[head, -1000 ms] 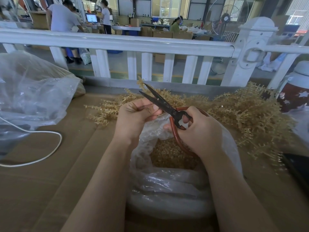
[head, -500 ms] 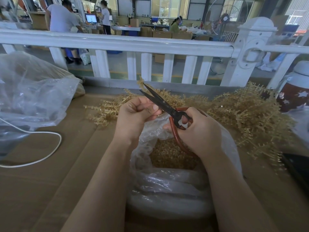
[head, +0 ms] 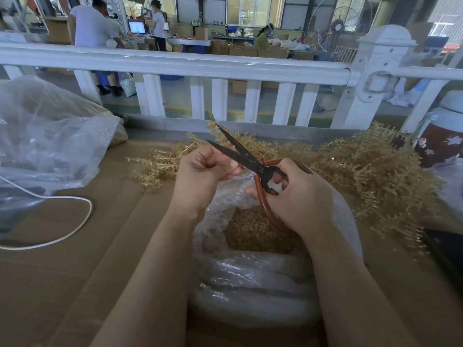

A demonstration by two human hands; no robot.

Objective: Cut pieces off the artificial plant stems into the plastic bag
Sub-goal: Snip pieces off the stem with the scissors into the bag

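Two hands: left pinches stem, right grips scissors.

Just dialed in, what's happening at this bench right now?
A person is trimming gold artificial plant stems over an open plastic bag. The right hand holds the scissors, blades open. The left hand pinches a thin stem beside the blades. Cut bits already lie in the bag, and a pile of stems waits behind it.

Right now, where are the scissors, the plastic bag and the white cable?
scissors (head: 246, 159): head view, on the dark blades.
plastic bag (head: 250, 279): head view, on its crumpled near wall.
white cable (head: 82, 216): head view, on the loop's bend.
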